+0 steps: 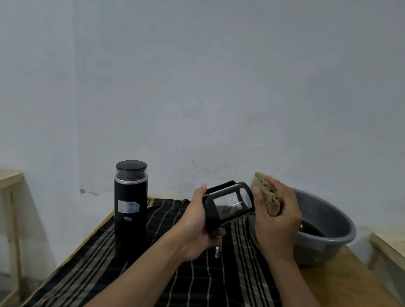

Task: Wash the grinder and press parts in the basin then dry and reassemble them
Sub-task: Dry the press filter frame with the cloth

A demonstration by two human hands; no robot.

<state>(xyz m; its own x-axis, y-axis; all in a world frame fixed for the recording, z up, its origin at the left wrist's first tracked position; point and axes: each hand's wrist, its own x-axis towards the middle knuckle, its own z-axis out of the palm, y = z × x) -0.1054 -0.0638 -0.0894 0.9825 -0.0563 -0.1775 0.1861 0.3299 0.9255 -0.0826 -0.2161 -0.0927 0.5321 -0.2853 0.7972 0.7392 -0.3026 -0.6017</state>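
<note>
Press held tilted above the striped cloth, with a rag at its upper end.

The black grinder point(130, 206) stands upright, lid on, on the left of the striped cloth point(209, 294) that covers the wooden worktop point(354, 298). The left grip point(198, 228) curls round the lower end of the glass press point(229, 204). The right grip point(276, 222) is bunched round a tan rag point(268, 195) just beside the press. Behind it, the grey basin point(330, 236) holds dark water.
</note>
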